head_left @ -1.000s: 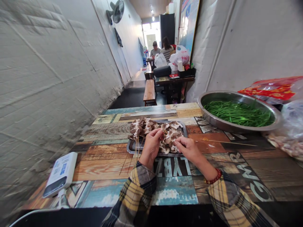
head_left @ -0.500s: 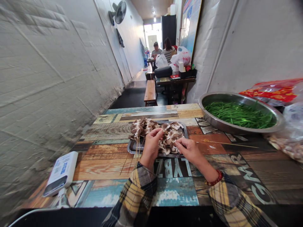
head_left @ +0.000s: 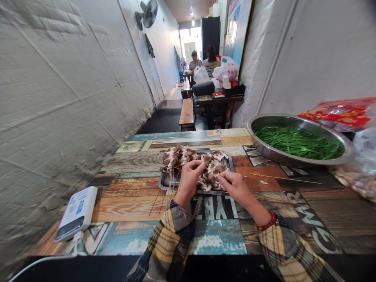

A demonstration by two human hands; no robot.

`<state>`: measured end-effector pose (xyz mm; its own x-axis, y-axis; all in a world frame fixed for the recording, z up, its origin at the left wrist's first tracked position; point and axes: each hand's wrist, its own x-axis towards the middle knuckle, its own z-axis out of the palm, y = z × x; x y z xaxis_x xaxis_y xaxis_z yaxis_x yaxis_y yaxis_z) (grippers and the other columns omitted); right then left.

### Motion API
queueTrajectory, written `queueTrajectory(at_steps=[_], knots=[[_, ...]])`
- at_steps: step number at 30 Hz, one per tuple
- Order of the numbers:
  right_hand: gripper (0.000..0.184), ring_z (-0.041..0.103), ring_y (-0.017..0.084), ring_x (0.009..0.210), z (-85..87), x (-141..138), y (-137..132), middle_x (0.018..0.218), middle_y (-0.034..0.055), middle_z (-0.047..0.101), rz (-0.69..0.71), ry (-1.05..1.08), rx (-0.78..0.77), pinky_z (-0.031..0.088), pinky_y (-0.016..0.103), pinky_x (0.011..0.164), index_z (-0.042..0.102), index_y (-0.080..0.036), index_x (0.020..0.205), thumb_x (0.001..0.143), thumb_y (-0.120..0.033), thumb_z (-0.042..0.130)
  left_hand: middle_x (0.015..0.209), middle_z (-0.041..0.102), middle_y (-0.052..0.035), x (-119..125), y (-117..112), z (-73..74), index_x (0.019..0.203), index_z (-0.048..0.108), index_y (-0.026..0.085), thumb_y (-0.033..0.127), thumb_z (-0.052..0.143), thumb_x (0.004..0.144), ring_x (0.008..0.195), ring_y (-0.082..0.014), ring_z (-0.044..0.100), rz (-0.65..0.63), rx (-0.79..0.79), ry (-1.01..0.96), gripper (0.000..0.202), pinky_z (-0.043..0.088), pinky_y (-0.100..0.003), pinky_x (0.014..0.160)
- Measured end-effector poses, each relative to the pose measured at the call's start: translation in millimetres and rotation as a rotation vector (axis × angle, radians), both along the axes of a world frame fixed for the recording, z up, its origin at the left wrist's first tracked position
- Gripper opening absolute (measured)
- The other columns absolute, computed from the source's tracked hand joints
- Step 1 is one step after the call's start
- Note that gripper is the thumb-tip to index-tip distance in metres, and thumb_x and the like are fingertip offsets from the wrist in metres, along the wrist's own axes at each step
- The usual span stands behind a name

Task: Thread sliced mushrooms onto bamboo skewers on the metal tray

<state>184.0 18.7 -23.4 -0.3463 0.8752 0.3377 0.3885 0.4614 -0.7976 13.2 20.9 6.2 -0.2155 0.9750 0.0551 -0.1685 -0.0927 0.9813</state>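
A metal tray [head_left: 163, 181] holds a heap of mushroom pieces [head_left: 179, 155], some threaded on thin bamboo skewers [head_left: 168, 188] that stick out over its near edge. My left hand [head_left: 188, 181] is over the tray, fingertips pinched on a mushroom piece. My right hand [head_left: 234, 186] is close beside it, fingers curled in a pinch on something thin that I cannot make out. Both wrists wear plaid sleeves; a red bead bracelet [head_left: 264, 225] is on the right one.
A big steel bowl of green chives [head_left: 296, 141] stands at the right, with plastic bags [head_left: 343, 111] behind and beside it. One loose skewer [head_left: 289, 179] lies on the table. A white device [head_left: 76, 207] sits at the left. Two people sit far back.
Both hands stay over the tray with only small finger movement. The view has shifted slightly.
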Motion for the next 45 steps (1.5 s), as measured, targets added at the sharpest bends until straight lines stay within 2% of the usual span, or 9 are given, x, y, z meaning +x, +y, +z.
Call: queueTrajectory(at_steps=[8,13,16,20,26,33,40,45], knots=[[0.027,0.051,0.013,0.049,0.1,-2.2,-0.6,0.051,-0.0012,0.055,-0.023,0.006,0.003,0.037,0.022,0.050,0.062,-0.017,0.071,0.088,-0.031,0.047,0.060,0.057,0.0017,1.1,-0.6,-0.7,0.062,0.065,0.013,0.029,0.072,0.061,0.057,-0.0084,0.045,-0.018,-0.025,0.066,0.018,0.035,-0.022,0.059],[0.027,0.051,0.012,0.047,0.0,-1.8,0.0,0.050,-0.0018,0.055,-0.023,0.024,-0.025,0.036,0.022,0.050,0.061,-0.017,0.070,0.089,-0.032,0.047,0.060,0.055,0.0020,2.8,-2.7,-0.3,0.062,0.063,0.014,0.030,0.072,0.063,0.059,-0.0087,0.044,-0.073,-0.023,0.125,0.019,0.035,-0.021,0.059],[0.027,0.050,0.012,0.046,0.3,-2.2,0.1,0.050,-0.0022,0.055,-0.035,0.049,-0.039,0.036,0.022,0.049,0.059,-0.018,0.069,0.089,-0.032,0.048,0.065,0.057,0.0013,4.0,-2.4,-1.1,0.069,0.065,0.014,0.034,0.073,0.065,0.062,-0.0095,0.047,-0.106,-0.022,0.073,0.022,0.037,-0.021,0.061],[0.027,0.050,0.012,0.047,-0.1,-2.8,0.2,0.050,-0.0026,0.054,-0.036,0.073,-0.049,0.036,0.022,0.049,0.059,-0.018,0.069,0.089,-0.033,0.048,0.077,0.062,-0.0016,4.9,-0.3,-5.4,0.083,0.068,0.015,0.043,0.069,0.071,0.069,-0.0112,0.052,-0.086,-0.016,-0.031,0.031,0.040,-0.022,0.065],[0.026,0.051,0.012,0.049,-2.6,-3.7,-0.1,0.053,-0.0017,0.056,-0.004,0.066,-0.061,0.038,0.022,0.049,0.063,-0.018,0.074,0.089,-0.034,0.049,0.063,0.056,0.0019,4.1,-0.1,-8.3,0.069,0.066,0.014,0.041,0.073,0.066,0.059,-0.0085,0.045,-0.070,-0.003,0.004,0.028,0.035,-0.020,0.057],[0.026,0.054,0.013,0.052,-3.7,-4.0,0.3,0.057,-0.0003,0.059,0.012,0.097,-0.079,0.040,0.022,0.050,0.067,-0.016,0.081,0.089,-0.033,0.048,0.059,0.053,0.0032,2.2,1.0,-5.1,0.065,0.065,0.014,0.039,0.073,0.064,0.055,-0.0074,0.041,-0.011,-0.028,-0.011,0.026,0.031,-0.020,0.055],[0.027,0.059,0.015,0.060,1.0,0.0,-3.2,0.065,0.0025,0.064,0.006,0.006,0.078,0.042,0.024,0.058,0.068,-0.017,0.080,0.091,-0.029,0.046,0.056,0.049,0.0029,-0.6,0.2,-4.9,0.060,0.061,0.013,0.039,0.072,0.063,0.054,-0.0073,0.038,-0.065,-0.041,0.050,0.028,0.029,-0.020,0.052],[0.026,0.061,0.017,0.067,1.1,0.5,-5.0,0.072,0.0042,0.068,0.003,-0.015,0.111,0.042,0.025,0.061,0.066,-0.018,0.078,0.091,-0.027,0.046,0.055,0.045,0.0037,0.3,-1.4,-1.5,0.057,0.057,0.014,0.037,0.072,0.063,0.052,-0.0067,0.035,-0.099,-0.027,0.053,0.028,0.027,-0.020,0.050]])
